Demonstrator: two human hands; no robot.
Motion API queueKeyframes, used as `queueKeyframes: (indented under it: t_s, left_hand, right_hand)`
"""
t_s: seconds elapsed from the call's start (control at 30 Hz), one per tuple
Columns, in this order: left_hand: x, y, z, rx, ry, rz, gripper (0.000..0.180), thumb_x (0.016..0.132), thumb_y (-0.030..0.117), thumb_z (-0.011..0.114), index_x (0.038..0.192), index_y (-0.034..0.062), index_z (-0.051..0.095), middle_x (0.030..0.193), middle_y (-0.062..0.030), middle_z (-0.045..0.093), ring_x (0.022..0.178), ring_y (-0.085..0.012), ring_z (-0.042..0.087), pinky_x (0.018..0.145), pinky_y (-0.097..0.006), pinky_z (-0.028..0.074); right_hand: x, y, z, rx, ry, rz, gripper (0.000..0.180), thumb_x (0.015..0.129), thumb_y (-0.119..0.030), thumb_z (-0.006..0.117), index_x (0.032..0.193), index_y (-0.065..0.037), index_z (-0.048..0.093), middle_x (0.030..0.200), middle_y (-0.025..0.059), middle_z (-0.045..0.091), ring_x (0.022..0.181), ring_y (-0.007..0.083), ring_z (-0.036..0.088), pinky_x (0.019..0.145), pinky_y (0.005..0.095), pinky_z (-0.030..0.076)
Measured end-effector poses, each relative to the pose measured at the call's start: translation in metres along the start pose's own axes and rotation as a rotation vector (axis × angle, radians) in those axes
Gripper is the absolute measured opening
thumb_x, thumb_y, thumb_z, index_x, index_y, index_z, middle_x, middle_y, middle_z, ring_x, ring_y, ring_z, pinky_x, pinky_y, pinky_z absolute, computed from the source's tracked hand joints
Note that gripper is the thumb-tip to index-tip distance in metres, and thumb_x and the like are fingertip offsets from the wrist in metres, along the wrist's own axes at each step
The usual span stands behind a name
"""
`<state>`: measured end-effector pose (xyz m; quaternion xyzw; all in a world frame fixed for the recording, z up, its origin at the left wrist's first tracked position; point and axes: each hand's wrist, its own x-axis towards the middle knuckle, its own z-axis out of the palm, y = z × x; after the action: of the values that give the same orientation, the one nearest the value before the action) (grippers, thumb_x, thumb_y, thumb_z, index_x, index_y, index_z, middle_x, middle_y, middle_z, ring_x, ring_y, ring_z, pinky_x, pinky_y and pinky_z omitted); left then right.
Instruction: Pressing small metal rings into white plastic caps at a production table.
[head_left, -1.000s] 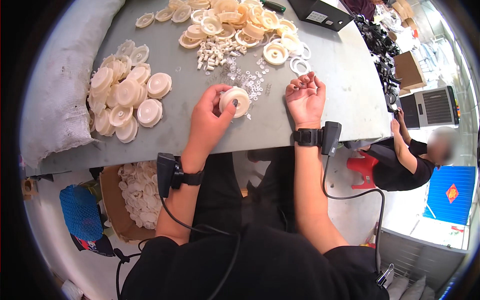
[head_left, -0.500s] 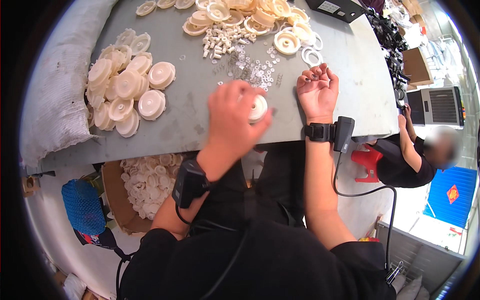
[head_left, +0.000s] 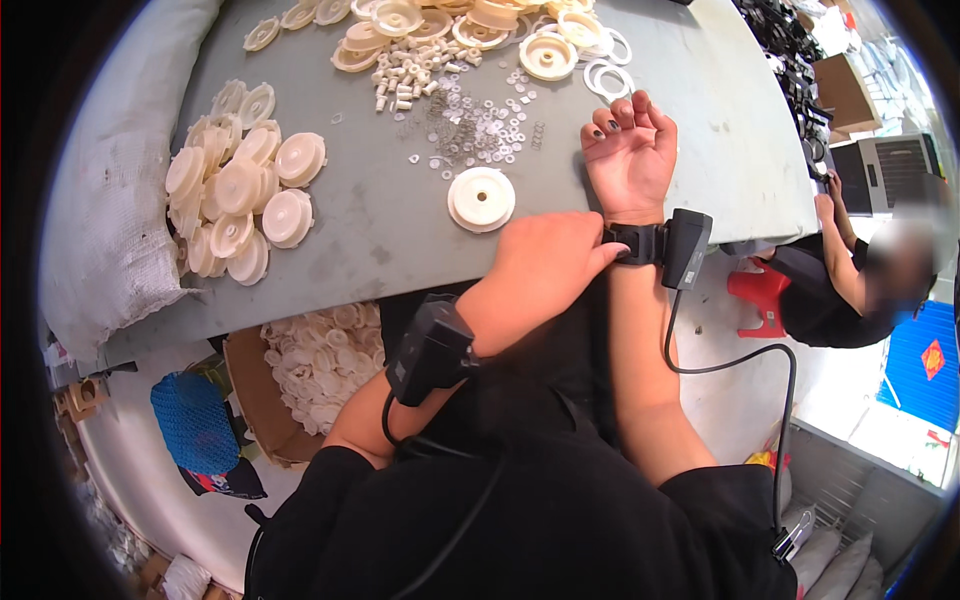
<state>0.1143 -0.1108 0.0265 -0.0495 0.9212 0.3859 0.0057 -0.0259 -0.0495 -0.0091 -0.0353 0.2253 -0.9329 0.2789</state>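
Note:
My left hand (head_left: 548,256) reaches across to my right wrist, its fingers closed on the black wrist strap (head_left: 632,244) there; some fingertips are hidden. A black box-shaped device (head_left: 686,249) with a cable sits on that strap. My right hand (head_left: 630,160) rests palm up on the table, fingers loosely curled and apart, holding nothing. A single round cream plastic wheel (head_left: 482,199) with a centre hole lies flat beyond my left hand. Behind it are small clear washers (head_left: 490,135), fine springs (head_left: 455,125) and short white plastic pegs (head_left: 410,72).
Cream wheels (head_left: 240,185) are heaped at the left beside a white woven sack (head_left: 120,180). More wheels (head_left: 547,56) and white rings (head_left: 607,78) lie at the back. Below the grey table (head_left: 380,180) stands a carton (head_left: 262,400) of white parts. Another person (head_left: 850,270) sits at the right.
My left hand has left the cream wheel, which now lies uncovered on the table, and has moved right onto the wrist strap. My right hand stays palm up. The view has shifted slightly.

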Motion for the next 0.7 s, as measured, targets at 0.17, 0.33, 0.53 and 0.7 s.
queueKeyframes:
  t_s: [0.17,0.33,0.53,0.7]
  left_hand:
    - [-0.009,-0.003,-0.001,-0.178,0.009,0.049,0.030,0.084,0.030,0.055,0.085,0.0004,0.058,0.072,-0.0157,0.059,0.069,-0.0326,0.058,0.061,-0.040,0.043]
    - [-0.017,0.021,-0.014,-0.410,-0.153,-0.067,0.023,0.081,0.020,0.055,0.086,-0.0021,0.054,0.067,-0.0116,0.056,0.056,-0.0189,0.054,0.053,-0.031,0.042]
    - [-0.027,0.037,-0.009,-0.518,-0.087,0.039,0.017,0.078,0.013,0.054,0.086,-0.0030,0.052,0.068,-0.0112,0.054,0.053,-0.0148,0.050,0.050,-0.027,0.040]
    - [-0.033,0.045,-0.002,-0.482,0.012,0.171,0.017,0.078,0.012,0.052,0.086,-0.0030,0.052,0.069,-0.0128,0.050,0.053,-0.0189,0.050,0.051,-0.028,0.040]
  right_hand:
    - [-0.009,-0.006,0.017,-0.019,-0.164,-0.074,0.017,0.083,-0.023,0.051,0.093,-0.010,0.055,0.073,0.0023,0.052,0.068,0.0170,0.044,0.063,0.0312,0.036]
    - [-0.029,-0.025,0.047,-0.149,-0.327,-0.265,0.016,0.083,-0.020,0.048,0.092,-0.007,0.053,0.072,0.0055,0.053,0.068,0.0171,0.047,0.060,0.0316,0.039]
    - [-0.051,-0.047,0.064,-0.115,-0.404,-0.361,0.016,0.084,-0.018,0.046,0.093,-0.007,0.053,0.070,0.0063,0.052,0.065,0.0184,0.047,0.059,0.0324,0.040]
    - [-0.063,-0.060,0.070,-0.016,-0.467,-0.360,0.020,0.085,-0.022,0.043,0.091,-0.009,0.056,0.069,0.0059,0.051,0.064,0.0185,0.045,0.058,0.0328,0.038]
